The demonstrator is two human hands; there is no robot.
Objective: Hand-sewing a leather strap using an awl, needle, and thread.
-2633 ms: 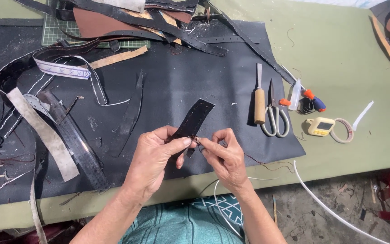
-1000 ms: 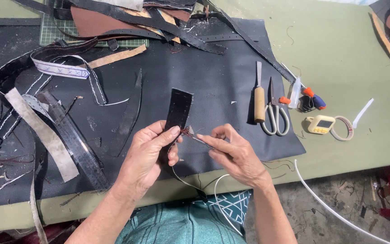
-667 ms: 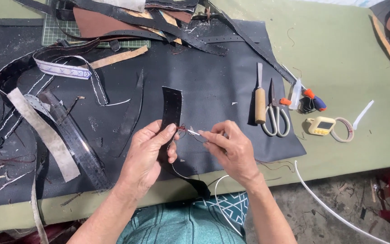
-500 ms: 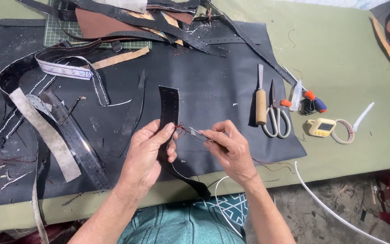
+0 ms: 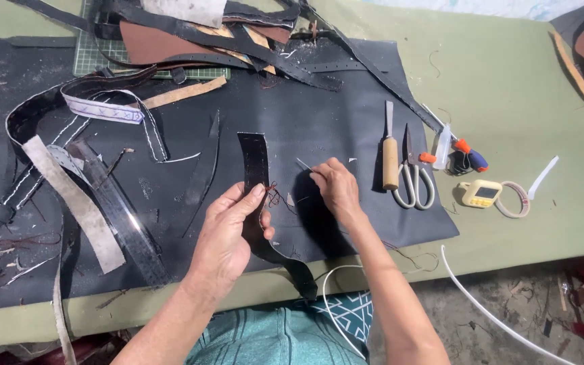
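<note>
Loose leather straps (image 5: 69, 196), pale and black, lie curled on the dark mat (image 5: 346, 122) at the left of the worktop (image 5: 522, 101). The left hand (image 5: 228, 236) pinches a black leather strip (image 5: 255, 162) between thumb and fingers; the strip stands above the mat and its lower end curls off toward the worktop's near edge. Reddish thread (image 5: 275, 196) runs from the strip to the right hand (image 5: 336, 189), whose closed grip holds a thin needle (image 5: 303, 163). Further right lie a wooden-handled tool (image 5: 389, 152), scissors (image 5: 412, 176) and a small yellow device (image 5: 480, 193).
</note>
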